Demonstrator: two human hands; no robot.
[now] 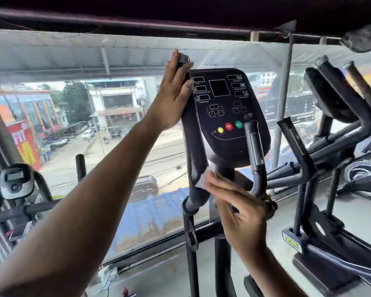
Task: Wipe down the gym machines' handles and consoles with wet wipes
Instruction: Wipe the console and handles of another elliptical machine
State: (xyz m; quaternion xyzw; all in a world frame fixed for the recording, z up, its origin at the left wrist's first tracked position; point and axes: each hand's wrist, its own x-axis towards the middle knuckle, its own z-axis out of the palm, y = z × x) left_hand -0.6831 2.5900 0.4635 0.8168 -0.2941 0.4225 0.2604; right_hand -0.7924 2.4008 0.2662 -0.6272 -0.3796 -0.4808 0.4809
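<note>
Before a wide window looking over a street, the left hand [172, 93] reached up with its arm stretched out and lay around the top of the elliptical's left handle [192, 129], fingers nearly straight and wrapped only lightly across the black grip, their tips showing past its right edge against the console [225, 112]. Far to the left stood an exercise bike [16, 181] with a small grey display, its handlebar running toward the middle. Just right of the left handle rose the black console, with a dark square screen and yellow, red and green buttons in a row near its lower part. Below it, the right hand [242, 213] came up from the lower right, its fingers curled and pinching a white wet wipe [201, 180] against the lower stretch of the left handle, where the tube bent toward the machine's post. That hand covered part of the post and the foot of the right handle [255, 155], which stood in front of the console's right edge. Farther right, well apart, a second elliptical [338, 116] showed worn black handles crossing one another above a pale floor [351, 213].
</note>
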